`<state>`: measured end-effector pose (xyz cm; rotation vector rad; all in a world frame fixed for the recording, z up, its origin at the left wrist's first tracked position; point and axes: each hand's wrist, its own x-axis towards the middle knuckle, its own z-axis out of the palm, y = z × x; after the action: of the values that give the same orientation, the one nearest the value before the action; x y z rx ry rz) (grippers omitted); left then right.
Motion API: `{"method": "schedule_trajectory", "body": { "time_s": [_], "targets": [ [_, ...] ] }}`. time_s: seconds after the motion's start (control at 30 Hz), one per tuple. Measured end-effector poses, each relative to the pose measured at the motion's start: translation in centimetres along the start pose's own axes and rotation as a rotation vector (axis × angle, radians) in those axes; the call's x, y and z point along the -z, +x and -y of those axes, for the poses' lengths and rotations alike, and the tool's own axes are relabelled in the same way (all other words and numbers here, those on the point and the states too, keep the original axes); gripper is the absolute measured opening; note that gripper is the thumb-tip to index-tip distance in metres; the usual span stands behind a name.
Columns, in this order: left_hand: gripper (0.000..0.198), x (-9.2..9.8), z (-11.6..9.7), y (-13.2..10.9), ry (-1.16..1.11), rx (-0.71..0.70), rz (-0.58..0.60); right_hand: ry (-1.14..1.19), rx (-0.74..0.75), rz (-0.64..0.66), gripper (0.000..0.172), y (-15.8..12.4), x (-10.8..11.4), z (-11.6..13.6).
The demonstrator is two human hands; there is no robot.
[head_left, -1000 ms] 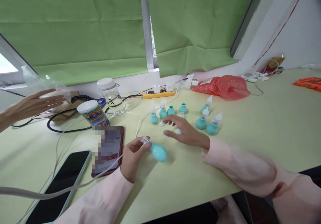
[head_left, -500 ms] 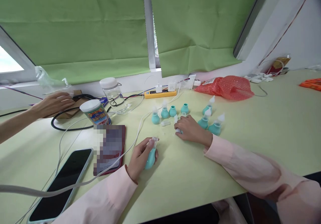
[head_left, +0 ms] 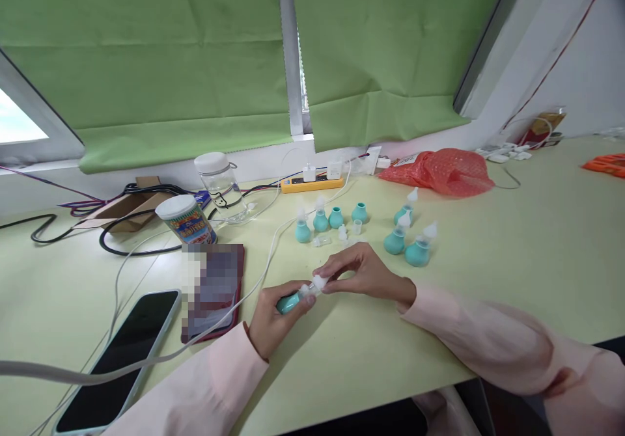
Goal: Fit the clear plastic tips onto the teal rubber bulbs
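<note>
My left hand [head_left: 274,317] is closed around a teal rubber bulb [head_left: 288,303] of a nasal aspirator, tilted toward the right with a clear tube at its neck. Thumb and fingers of my right hand [head_left: 366,273] pinch a white nozzle tip [head_left: 319,282] at the end of that tube. Just beyond the hands lie a loose clear tube [head_left: 322,241], a small white nozzle [head_left: 342,233] and a clear cup-shaped piece [head_left: 357,228]. Two teal bulbs without tops, one an open bulb [head_left: 336,218], stand behind them. Several topped aspirators, such as this one [head_left: 418,252], stand on both sides.
Left of my hands lie a red-cased phone [head_left: 222,286] and a larger phone [head_left: 122,358], crossed by a white cable [head_left: 266,270]. A printed canister [head_left: 188,221], clear jar [head_left: 224,192], cardboard box [head_left: 131,211], yellow power strip [head_left: 312,183] and red bubble wrap [head_left: 442,172] line the back.
My right hand has come left and nearer from the loose parts, bringing the white nozzle tip to the aspirator. The left hand has tilted the bulb. Another person's hand and clear plastic have left the view.
</note>
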<state>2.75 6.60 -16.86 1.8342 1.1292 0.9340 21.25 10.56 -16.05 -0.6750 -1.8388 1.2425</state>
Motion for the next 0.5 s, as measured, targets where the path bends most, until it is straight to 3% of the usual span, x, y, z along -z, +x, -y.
{"method": "schedule_trajectory", "body": {
  "time_s": [0.17, 0.27, 0.5],
  "targets": [
    [0.023, -0.1, 0.7, -0.1, 0.153, -0.082, -0.003, -0.245, 0.182, 0.087, 0.016, 0.0, 0.4, -0.1],
    [0.021, -0.2, 1.0, -0.2, 0.291, -0.170, -0.001, -0.317, 0.216, 0.107, 0.009, -0.1, 0.3, -0.2],
    [0.021, -0.2, 1.2, -0.5, 0.368, -0.272, -0.046, -0.074, -0.109, 0.066, 0.016, 0.0, -0.2, 0.0]
  ]
}}
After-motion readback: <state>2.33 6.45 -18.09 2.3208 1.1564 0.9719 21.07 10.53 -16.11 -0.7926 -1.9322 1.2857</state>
